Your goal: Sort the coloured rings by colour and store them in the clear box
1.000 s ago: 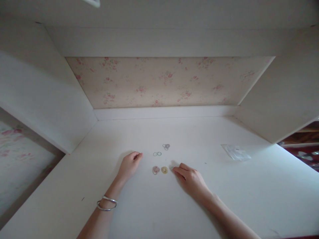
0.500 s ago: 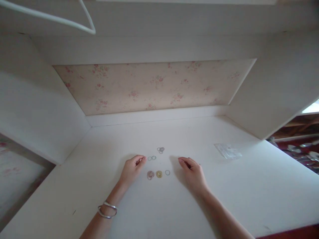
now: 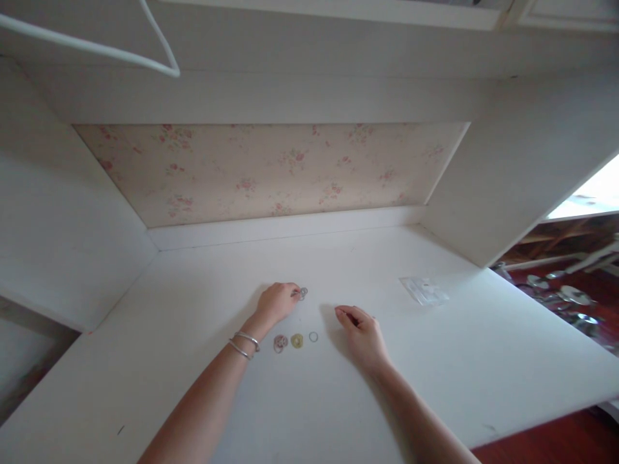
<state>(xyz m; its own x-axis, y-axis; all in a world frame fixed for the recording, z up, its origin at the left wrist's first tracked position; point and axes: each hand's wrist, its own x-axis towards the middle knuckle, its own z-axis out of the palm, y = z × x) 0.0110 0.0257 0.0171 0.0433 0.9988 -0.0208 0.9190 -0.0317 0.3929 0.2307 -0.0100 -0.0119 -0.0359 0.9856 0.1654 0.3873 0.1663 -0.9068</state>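
- Fingertips of the left hand (image 3: 276, 301) rest on a small cluster of grey rings (image 3: 302, 293) on the white tabletop (image 3: 193, 361); the fingers are curled down, pinching or pressing the cluster, though whether it is gripped cannot be told.
- Rings of that cluster lie just past the left fingertips, on the side away from the person, so the left hand is plainly the nearer one; the cluster is roundish, with no long axis to speak of.
- Nearer the person than the grey rings, a short row runs left to right: a pink ring pile (image 3: 280, 343), a yellow ring pile (image 3: 296, 341) and a single pale ring (image 3: 313, 336).
- Right hand (image 3: 361, 333) lies loosely curled on the tabletop, holding nothing, to the right of the single pale ring and well apart from the grey rings.
- Two metal bangles (image 3: 244, 344) circle the left wrist.
- Farther right of the grey rings sits a small clear plastic bag (image 3: 424, 290).
- No brand, label or writing can be read anywhere; the back panel (image 3: 271, 171) shows only a faded floral print.
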